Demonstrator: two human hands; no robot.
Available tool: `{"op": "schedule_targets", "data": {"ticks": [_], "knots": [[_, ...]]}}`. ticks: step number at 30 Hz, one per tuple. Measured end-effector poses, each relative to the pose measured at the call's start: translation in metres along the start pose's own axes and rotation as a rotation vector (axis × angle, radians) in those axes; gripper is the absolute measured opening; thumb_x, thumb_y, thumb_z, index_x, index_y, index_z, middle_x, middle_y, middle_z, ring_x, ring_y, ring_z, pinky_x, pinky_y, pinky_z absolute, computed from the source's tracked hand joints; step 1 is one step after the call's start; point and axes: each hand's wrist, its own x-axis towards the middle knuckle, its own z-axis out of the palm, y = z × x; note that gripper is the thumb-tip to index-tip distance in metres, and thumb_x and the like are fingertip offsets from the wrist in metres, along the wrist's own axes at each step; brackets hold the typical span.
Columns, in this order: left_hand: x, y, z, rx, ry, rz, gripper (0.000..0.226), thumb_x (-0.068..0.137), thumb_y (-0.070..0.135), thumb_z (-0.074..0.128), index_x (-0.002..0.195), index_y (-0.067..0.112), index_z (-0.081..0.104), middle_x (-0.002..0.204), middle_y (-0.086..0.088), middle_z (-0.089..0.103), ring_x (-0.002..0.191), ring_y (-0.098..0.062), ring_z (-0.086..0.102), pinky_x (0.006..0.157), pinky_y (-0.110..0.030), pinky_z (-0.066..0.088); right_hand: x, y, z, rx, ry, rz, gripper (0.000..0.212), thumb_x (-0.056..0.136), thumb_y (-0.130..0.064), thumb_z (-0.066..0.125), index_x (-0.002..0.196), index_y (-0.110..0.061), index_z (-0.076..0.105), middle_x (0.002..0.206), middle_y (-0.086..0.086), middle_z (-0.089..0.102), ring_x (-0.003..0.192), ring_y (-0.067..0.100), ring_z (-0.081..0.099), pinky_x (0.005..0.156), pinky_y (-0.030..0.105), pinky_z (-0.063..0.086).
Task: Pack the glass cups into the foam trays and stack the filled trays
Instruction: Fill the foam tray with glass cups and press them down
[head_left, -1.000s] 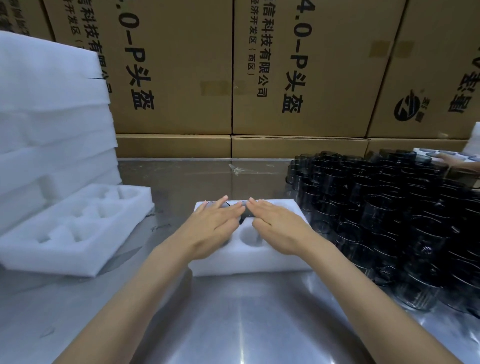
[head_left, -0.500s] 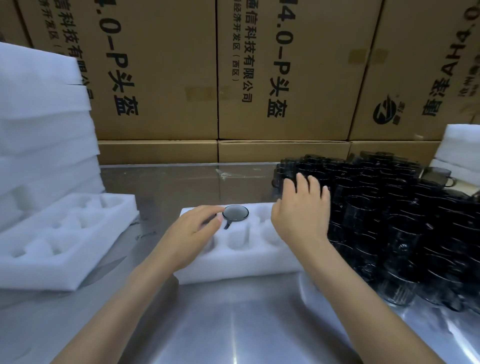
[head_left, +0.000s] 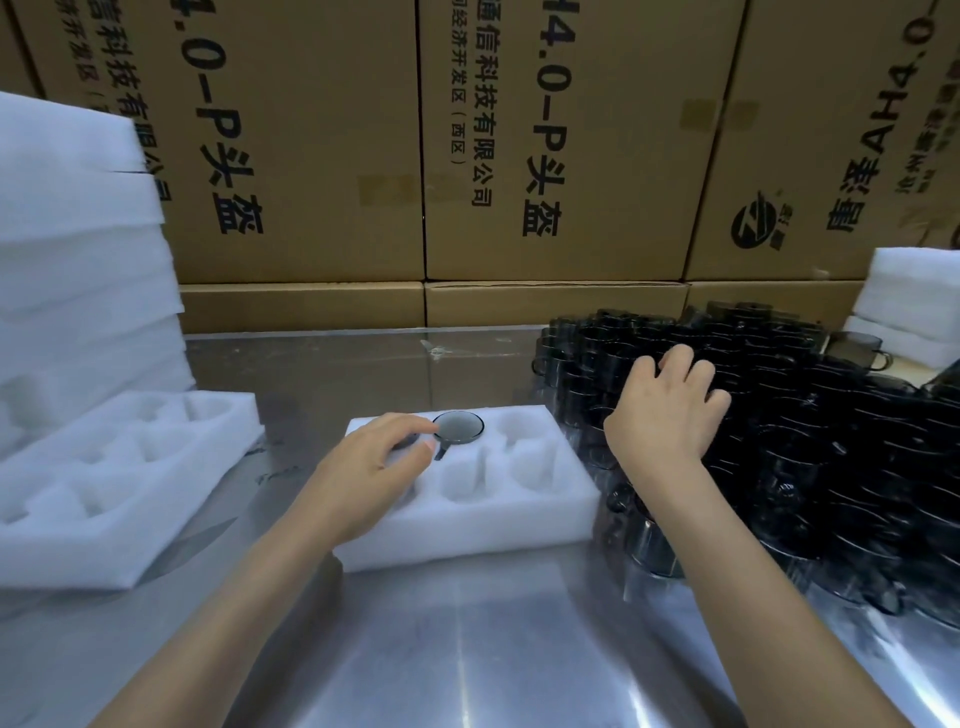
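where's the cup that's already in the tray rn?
Head view, centre: the seated cup sits in the back-row middle pocket of the foam tray, just beyond the left hand.

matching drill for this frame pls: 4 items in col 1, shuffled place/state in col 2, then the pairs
Column 1
1. left hand
2. right hand
3. seated cup
4. empty foam tray

Column 2
A. over the dark cup pile
B. in the middle tray's back row
C. left of the middle tray, pockets bare
D. on the middle tray, beside the cup

Pairs: 1-D, 2-A, 3-B, 4-C
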Motion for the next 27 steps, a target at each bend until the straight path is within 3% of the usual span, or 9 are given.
{"op": "schedule_targets", "data": {"ticks": [5,12,15,19,22,25,27], "knots": [[0.001,-0.002,0.001,0.011,-0.001,0.007,0.019,0.084,0.051,0.04,0.087,0.066,0.051,0.108,0.042,0.049,0.106,0.013,0.046,0.088,-0.026,0.042,0.003,0.007,0.004,-0.02,-0.036,0.036,0.042,0.085,-0.023,0.056,0.123,-0.015,0.042,0.133,0.012,0.032,0.114,0.032,0.041,0.095,0.04,0.029],[0.002,-0.007,0.002,0.019,0.001,0.005,0.016,0.091,0.044,0.047,0.089,0.057,0.056,0.108,0.042,0.049,0.105,0.013,0.045,0.085,-0.022,0.04,0.011,0.017,0.004,0.013,-0.102,0.09,0.037,0.085,-0.024,0.057,0.118,-0.014,0.042,0.121,0.012,0.053,0.108,0.029,0.051,0.095,0.039,0.028],[0.003,-0.008,0.002,0.03,0.0,0.008,0.018,0.094,0.037,0.049,0.091,0.052,0.058,0.108,0.041,0.049,0.105,0.015,0.045,0.084,-0.021,0.039,0.009,0.017,-0.002,0.054,-0.024,0.031,0.032,0.086,-0.02,0.06,0.112,-0.012,0.045,0.108,0.008,0.06,0.102,0.028,0.055,0.091,0.038,0.028],[0.003,-0.007,0.002,0.044,-0.001,0.007,0.015,0.087,0.047,0.045,0.093,0.051,0.058,0.108,0.041,0.05,0.106,0.014,0.045,0.086,-0.022,0.04,0.005,0.007,-0.02,0.409,0.162,-0.199,0.041,0.089,-0.015,0.06,0.128,-0.012,0.047,0.11,0.004,0.063,0.107,0.026,0.053,0.091,0.039,0.034],[0.001,-0.004,0.002,0.06,0.001,0.015,0.019,0.083,0.051,0.04,0.092,0.052,0.056,0.108,0.04,0.05,0.107,0.015,0.044,0.086,-0.021,0.039,-0.001,-0.006,-0.028,0.757,0.148,-0.43,0.029,0.091,-0.015,0.058,0.119,-0.018,0.054,0.109,-0.006,0.059,0.108,0.016,0.049,0.084,0.03,0.04],[0.0,-0.002,0.002,0.112,-0.007,0.02,0.017,0.088,0.049,0.043,0.1,0.052,0.055,0.111,0.038,0.051,0.108,0.01,0.044,0.087,-0.021,0.039,-0.008,-0.014,-0.018,0.721,0.063,-0.573,0.016,0.09,-0.01,0.056,0.101,-0.022,0.054,0.1,-0.01,0.052,0.101,0.01,0.045,0.078,0.033,0.044],[0.0,-0.002,0.002,0.191,-0.001,0.039,0.023,0.093,0.04,0.047,0.114,0.042,0.056,0.115,0.031,0.052,0.11,0.003,0.046,0.087,-0.024,0.038,-0.014,-0.017,-0.008,0.625,0.051,-0.635,0.018,0.089,-0.004,0.053,0.095,-0.021,0.05,0.098,-0.011,0.049,0.102,0.008,0.041,0.071,0.034,0.044]]}}
